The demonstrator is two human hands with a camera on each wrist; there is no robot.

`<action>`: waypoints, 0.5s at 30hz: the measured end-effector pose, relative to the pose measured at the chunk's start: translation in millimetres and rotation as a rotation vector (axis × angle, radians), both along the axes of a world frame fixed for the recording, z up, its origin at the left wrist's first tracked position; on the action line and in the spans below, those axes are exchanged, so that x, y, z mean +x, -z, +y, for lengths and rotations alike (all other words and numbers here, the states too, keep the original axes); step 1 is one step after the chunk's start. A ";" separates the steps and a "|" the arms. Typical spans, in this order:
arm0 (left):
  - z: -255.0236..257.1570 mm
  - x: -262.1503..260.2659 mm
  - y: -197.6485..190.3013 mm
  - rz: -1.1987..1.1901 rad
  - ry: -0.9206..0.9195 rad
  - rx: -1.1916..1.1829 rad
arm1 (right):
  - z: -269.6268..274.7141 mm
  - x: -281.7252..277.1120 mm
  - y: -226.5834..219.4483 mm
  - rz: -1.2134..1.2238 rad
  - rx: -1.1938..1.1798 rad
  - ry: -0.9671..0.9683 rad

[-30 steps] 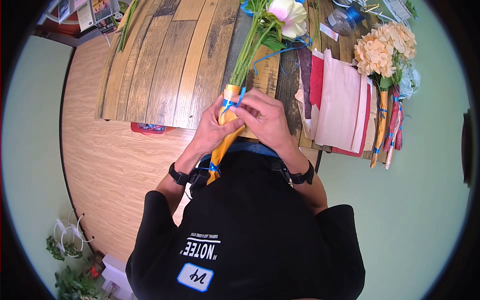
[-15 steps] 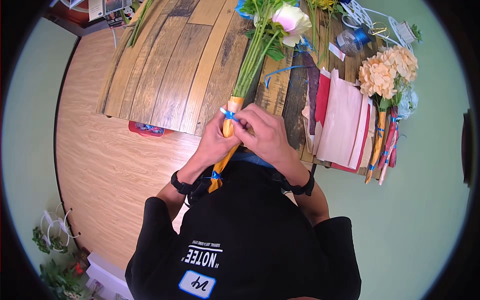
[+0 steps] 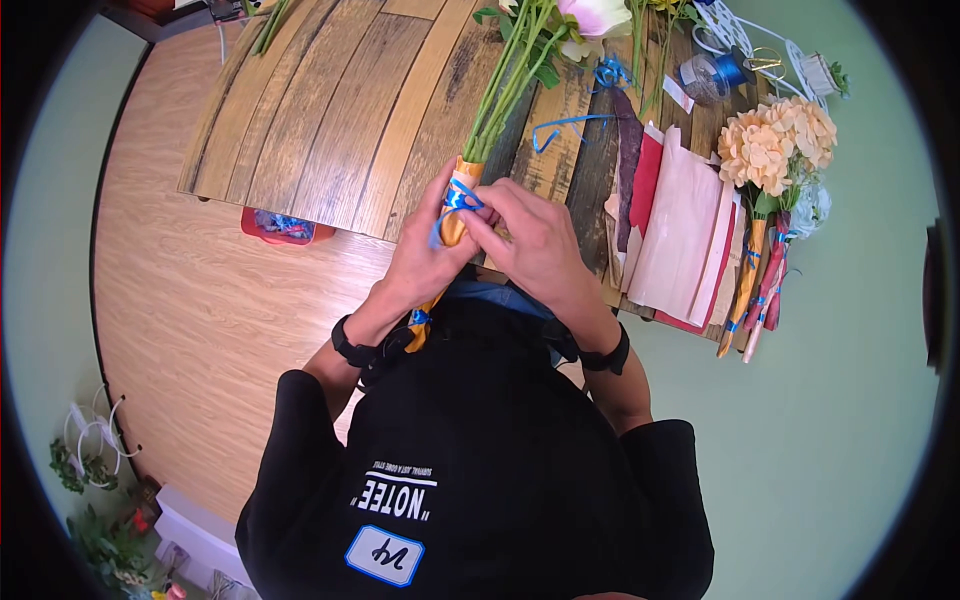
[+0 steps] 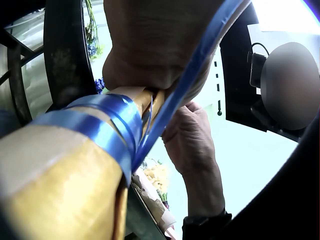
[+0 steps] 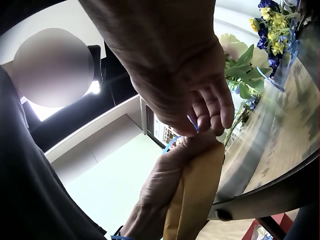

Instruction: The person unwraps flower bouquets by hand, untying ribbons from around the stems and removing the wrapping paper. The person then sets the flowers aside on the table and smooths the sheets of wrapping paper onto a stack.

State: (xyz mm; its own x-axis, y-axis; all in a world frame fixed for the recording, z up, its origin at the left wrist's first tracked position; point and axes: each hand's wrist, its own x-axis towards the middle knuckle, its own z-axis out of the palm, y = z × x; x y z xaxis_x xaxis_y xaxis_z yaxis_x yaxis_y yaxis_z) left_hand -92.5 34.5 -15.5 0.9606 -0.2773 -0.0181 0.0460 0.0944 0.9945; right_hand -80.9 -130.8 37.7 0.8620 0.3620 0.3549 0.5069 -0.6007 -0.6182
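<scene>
My left hand [image 3: 425,258] grips a bundle of flower stems [image 3: 495,105] wrapped in yellow-orange paper [image 5: 200,185], held at a slant in front of my body. Blue ribbon [image 3: 458,194] circles the upper part of the wrap; in the left wrist view several turns of ribbon [image 4: 107,122] lie round it, with a loose length running up and off. The right hand [image 3: 535,235] pinches the ribbon at the wrap's right side with thumb and fingertips. A second blue tie [image 3: 419,317] sits low on the wrap. Above the paper, a white-pink flower [image 3: 600,14] tops the stems.
Pink paper sheets [image 3: 680,225] over red ones lie to the right on the wooden table [image 3: 340,130]. Beyond them are peach flowers [image 3: 760,150] with wrapped stems. A ribbon spool [image 3: 735,68] stands at the back. Below the table's edge is a red bin [image 3: 255,228].
The ribbon's loose end has swung from beside the right fingers, across the left thumb, to hang below the ties at the left. Both hands stay close together at the wrap.
</scene>
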 end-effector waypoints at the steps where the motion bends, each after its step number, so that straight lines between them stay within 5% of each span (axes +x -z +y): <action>1: 0.3 0.6 2.4 0.003 -0.002 0.000 | 0.6 1.1 1.2 0.003 0.000 -0.002; 10: 3.5 -3.0 0.6 -0.020 -0.018 0.121 | 5.0 6.8 4.7 0.006 -0.023 -0.010; 15: 0.9 -3.6 4.1 -0.023 -0.036 0.085 | 5.6 1.2 2.8 0.204 0.073 -0.033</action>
